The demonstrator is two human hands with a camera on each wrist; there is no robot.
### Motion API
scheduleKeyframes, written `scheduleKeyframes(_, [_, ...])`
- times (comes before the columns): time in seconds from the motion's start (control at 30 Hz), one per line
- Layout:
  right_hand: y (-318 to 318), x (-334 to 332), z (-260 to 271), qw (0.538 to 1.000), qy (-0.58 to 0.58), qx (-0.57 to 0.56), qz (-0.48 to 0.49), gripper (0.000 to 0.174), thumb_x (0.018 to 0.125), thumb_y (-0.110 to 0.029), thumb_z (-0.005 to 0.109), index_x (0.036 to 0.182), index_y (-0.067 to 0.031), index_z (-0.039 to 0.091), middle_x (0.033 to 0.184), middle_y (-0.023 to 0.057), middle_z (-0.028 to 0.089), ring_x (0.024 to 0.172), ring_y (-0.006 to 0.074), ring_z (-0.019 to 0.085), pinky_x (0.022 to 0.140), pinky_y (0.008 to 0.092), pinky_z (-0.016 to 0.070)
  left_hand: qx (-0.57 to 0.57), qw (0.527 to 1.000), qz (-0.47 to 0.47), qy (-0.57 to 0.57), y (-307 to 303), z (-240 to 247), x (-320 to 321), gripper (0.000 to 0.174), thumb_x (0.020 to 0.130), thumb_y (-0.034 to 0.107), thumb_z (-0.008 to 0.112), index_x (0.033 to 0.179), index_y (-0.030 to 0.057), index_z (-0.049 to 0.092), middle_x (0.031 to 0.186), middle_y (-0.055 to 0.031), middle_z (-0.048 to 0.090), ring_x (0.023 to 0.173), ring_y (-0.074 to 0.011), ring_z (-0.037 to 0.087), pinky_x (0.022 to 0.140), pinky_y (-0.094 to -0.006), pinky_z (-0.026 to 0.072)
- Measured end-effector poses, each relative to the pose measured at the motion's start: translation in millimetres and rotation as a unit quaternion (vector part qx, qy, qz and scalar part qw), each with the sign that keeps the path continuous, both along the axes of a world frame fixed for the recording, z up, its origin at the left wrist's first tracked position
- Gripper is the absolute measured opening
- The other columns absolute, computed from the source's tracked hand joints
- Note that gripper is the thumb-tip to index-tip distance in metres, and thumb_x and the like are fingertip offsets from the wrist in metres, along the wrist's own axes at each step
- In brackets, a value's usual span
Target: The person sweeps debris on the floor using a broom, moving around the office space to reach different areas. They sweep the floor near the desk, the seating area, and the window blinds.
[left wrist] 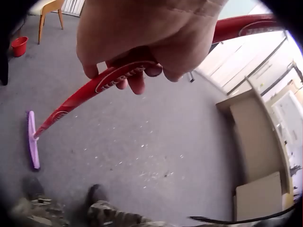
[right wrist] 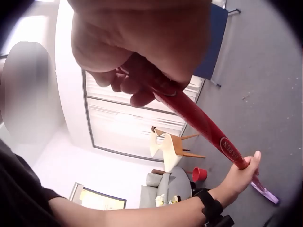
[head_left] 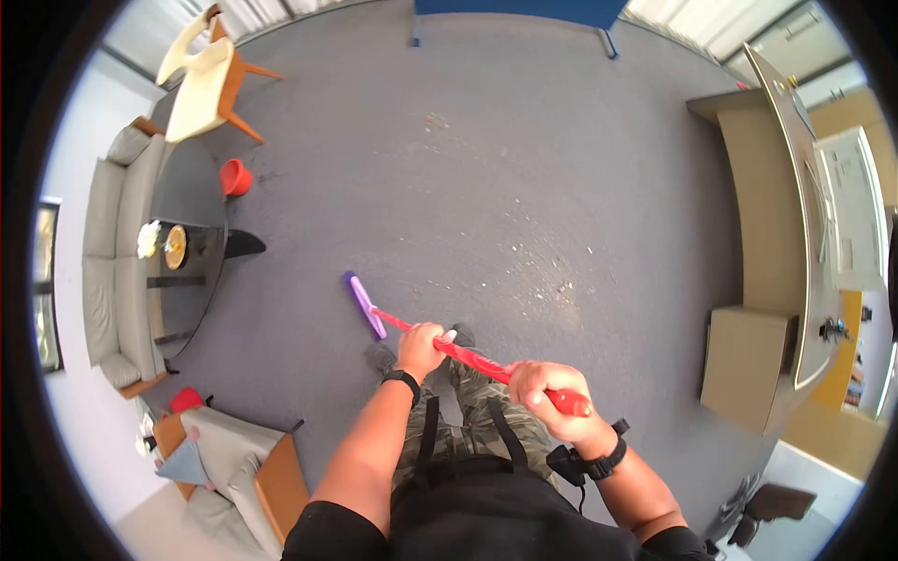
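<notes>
A broom with a red handle (head_left: 475, 361) and a purple head (head_left: 364, 305) slants across the front of the body, its head on the grey floor at the left. The right hand (head_left: 550, 397) grips the handle near its top end. Lower down, the left hand (head_left: 423, 350) is wrapped round the same handle. Seen from the left wrist, the fingers of the left hand (left wrist: 142, 42) curl about the red handle (left wrist: 85, 94). In the right wrist view the right hand (right wrist: 142, 56) holds the upper handle (right wrist: 203, 124). Pale debris (head_left: 558, 288) lies scattered on the floor, right of the broom head.
A red bucket (head_left: 236, 178) stands beside a dark round table (head_left: 192, 192) at the left, near a sofa (head_left: 103, 238) and a cream chair (head_left: 199, 89). An armchair (head_left: 238, 467) is at lower left. A desk (head_left: 762, 187) with a cabinet (head_left: 744, 360) stands at the right.
</notes>
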State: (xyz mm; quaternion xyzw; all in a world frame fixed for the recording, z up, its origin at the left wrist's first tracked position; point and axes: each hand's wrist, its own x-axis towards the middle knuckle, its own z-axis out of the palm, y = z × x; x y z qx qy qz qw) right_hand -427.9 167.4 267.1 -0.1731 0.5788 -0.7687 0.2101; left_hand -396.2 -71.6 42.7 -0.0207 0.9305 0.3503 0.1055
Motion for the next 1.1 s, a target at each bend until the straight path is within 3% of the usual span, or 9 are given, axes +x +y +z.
scheduleKeyframes(0.13, [42.1,6.0,32.8,0.993,0.063,0.083,-0.060,0.020,0.088,-0.004,0.066,0.073,-0.0048,0.054,0.070,0.0048,0.057,0.066,0.0234,0.058,0.086,0.0449,0.0517,0.100,0.988,-0.114,0.041,76.9,-27.6,-23.8,0.041,0.096,0.038,0.064,0.069,0.0084,0.060,0.082,-0.0138,0.067,0.082,-0.0394,0.064,0.074,-0.0503,0.0513])
scheduleKeyframes(0.27, [87.2,6.4,80.7,0.983,0.102,0.096,-0.121,0.034,0.090,-0.014,0.069,0.064,-0.0071,0.048,0.061,0.0031,0.054,0.057,0.0218,0.056,0.073,0.0433,0.0528,0.146,0.976,-0.156,0.048,146.0,28.6,-51.7,0.038,0.095,0.036,0.066,0.071,0.0076,0.060,0.080,-0.0133,0.066,0.087,-0.0371,0.065,0.075,-0.0503,0.0526])
scheduleKeyframes(0.37, [103.6,15.3,117.2,0.981,0.117,0.043,-0.145,0.050,0.090,-0.038,0.077,0.062,-0.0071,0.050,0.058,0.0015,0.054,0.055,0.0202,0.056,0.069,0.0429,0.0538,0.172,0.967,-0.180,0.055,162.8,78.8,-55.9,0.035,0.096,0.029,0.065,0.071,0.0055,0.056,0.077,-0.0133,0.063,0.084,-0.0364,0.064,0.074,-0.0490,0.0512])
scheduleKeyframes(0.5, [113.0,16.8,112.4,0.983,0.121,-0.027,-0.137,0.045,0.091,-0.036,0.076,0.065,-0.0066,0.053,0.058,0.0012,0.055,0.055,0.0201,0.057,0.069,0.0437,0.0546,0.114,0.967,-0.215,0.078,129.6,96.2,-48.8,0.034,0.097,0.028,0.064,0.072,0.0056,0.057,0.074,-0.0142,0.061,0.077,-0.0372,0.061,0.072,-0.0486,0.0489])
scheduleKeyframes(0.67, [73.6,26.1,24.5,0.994,0.036,0.017,-0.101,0.021,0.091,-0.008,0.070,0.077,-0.0016,0.056,0.076,0.0089,0.060,0.074,0.0277,0.062,0.091,0.0454,0.0528,0.044,0.975,-0.217,-0.001,56.3,12.8,-26.0,0.037,0.097,0.028,0.064,0.068,0.0065,0.055,0.071,-0.0147,0.059,0.075,-0.0387,0.060,0.079,-0.0499,0.0494])
scheduleKeyframes(0.73, [70.2,35.7,13.0,0.987,0.061,0.043,-0.140,0.029,0.096,-0.020,0.070,0.076,-0.0026,0.057,0.072,0.0072,0.061,0.069,0.0247,0.062,0.087,0.0472,0.0540,0.055,0.962,-0.264,-0.037,56.1,-18.0,-26.3,0.036,0.098,0.027,0.063,0.069,0.0066,0.056,0.071,-0.0145,0.059,0.076,-0.0389,0.059,0.081,-0.0490,0.0493])
scheduleKeyframes(0.8, [86.7,42.6,28.8,0.981,0.071,0.088,-0.161,0.035,0.096,-0.027,0.072,0.074,-0.0030,0.057,0.070,0.0061,0.060,0.067,0.0241,0.062,0.086,0.0467,0.0547,0.121,0.925,-0.347,0.097,102.4,-28.1,-36.4,0.032,0.097,0.026,0.064,0.072,0.0060,0.057,0.075,-0.0148,0.060,0.082,-0.0381,0.061,0.080,-0.0495,0.0486])
scheduleKeyframes(0.93, [117.1,45.1,81.9,0.964,0.092,0.134,-0.212,0.046,0.091,-0.040,0.076,0.067,-0.0054,0.055,0.063,0.0030,0.058,0.059,0.0206,0.061,0.075,0.0446,0.0574,0.193,0.918,-0.344,0.038,187.5,17.1,-58.8,0.033,0.094,0.026,0.066,0.071,0.0055,0.056,0.078,-0.0144,0.063,0.083,-0.0378,0.064,0.080,-0.0489,0.0498])
scheduleKeyframes(1.1, [123.4,41.9,121.4,0.959,0.196,0.075,-0.193,0.047,0.088,-0.040,0.079,0.064,-0.0066,0.056,0.058,0.0016,0.058,0.054,0.0184,0.061,0.064,0.0402,0.0593,0.189,0.926,-0.326,0.022,188.8,106.2,-70.0,0.034,0.096,0.025,0.065,0.071,0.0041,0.055,0.075,-0.0151,0.059,0.080,-0.0387,0.061,0.075,-0.0491,0.0485])
